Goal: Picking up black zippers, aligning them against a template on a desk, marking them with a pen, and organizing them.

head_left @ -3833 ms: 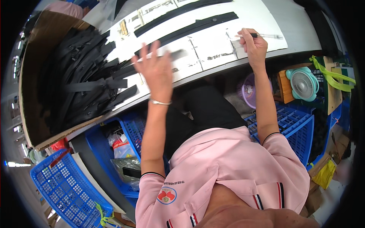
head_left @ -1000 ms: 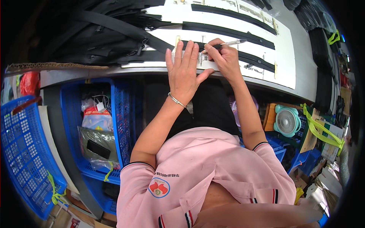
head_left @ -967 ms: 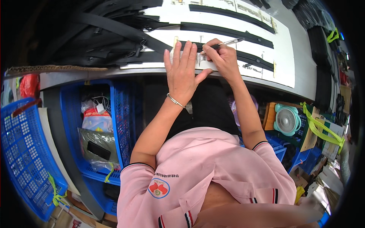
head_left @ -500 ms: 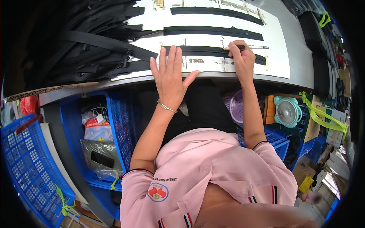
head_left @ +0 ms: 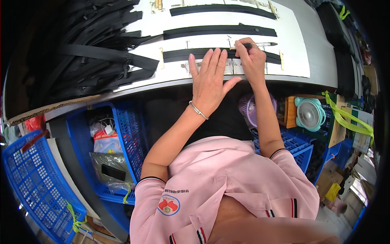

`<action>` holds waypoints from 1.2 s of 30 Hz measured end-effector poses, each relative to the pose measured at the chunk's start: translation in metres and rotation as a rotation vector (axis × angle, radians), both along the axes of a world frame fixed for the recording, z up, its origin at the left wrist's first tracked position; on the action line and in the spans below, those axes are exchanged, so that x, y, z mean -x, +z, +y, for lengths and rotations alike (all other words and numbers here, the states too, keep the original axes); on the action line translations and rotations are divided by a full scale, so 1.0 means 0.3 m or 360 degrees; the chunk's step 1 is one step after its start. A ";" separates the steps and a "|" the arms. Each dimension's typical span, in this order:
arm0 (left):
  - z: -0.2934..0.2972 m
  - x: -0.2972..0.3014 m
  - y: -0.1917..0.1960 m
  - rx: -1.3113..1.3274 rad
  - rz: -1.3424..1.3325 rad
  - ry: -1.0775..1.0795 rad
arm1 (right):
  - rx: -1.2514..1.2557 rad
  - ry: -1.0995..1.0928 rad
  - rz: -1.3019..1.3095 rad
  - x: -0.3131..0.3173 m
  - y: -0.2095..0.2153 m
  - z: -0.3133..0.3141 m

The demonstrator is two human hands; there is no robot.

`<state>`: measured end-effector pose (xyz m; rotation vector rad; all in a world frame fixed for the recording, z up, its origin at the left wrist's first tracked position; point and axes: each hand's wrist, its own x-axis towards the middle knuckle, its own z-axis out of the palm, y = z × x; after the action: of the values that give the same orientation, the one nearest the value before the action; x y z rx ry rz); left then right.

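A black zipper-like strip (head_left: 176,55) lies lengthwise on the white marked board (head_left: 290,44), close to the table's front edge. My left hand (head_left: 208,83) rests flat over its middle, fingers stretched out and pointing away, thumb out to the right. In my right hand (head_left: 252,61) is a pen (head_left: 266,44), tip pointing left at the strip's upper edge, near a drawn mark. Farther back are a second black strip (head_left: 211,30) and a third one (head_left: 219,10), both laid along the board. My right fingers partly hide the near strip.
A heap of black strips (head_left: 89,53) covers the table's left, with a cardboard edge (head_left: 53,110) before it. Below stand blue crates (head_left: 126,134), one holding bags and a phone (head_left: 113,172). At right are a purple basket (head_left: 250,116) and a small teal fan (head_left: 309,114).
My left hand has slid right along the near strip, from its left end to its middle. My right hand, still holding the pen, has moved slightly left.
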<state>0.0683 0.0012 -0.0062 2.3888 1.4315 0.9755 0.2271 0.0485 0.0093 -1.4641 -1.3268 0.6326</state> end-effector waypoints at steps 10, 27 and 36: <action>0.005 -0.015 -0.013 -0.0090 0.0149 0.0112 | -0.0083 0.0203 0.0075 -0.023 -0.004 -0.011; 0.005 -0.015 -0.008 -0.0109 0.0242 0.0093 | -0.0298 0.0025 0.0395 -0.167 0.059 -0.054; 0.004 -0.035 -0.009 -0.0102 0.0241 0.0077 | -0.0088 -0.0168 0.0179 -0.358 -0.012 -0.032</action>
<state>0.0789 0.0025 -0.0089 2.5337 1.5381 0.8807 0.3347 0.0390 0.0056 -1.4231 -1.1636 0.5959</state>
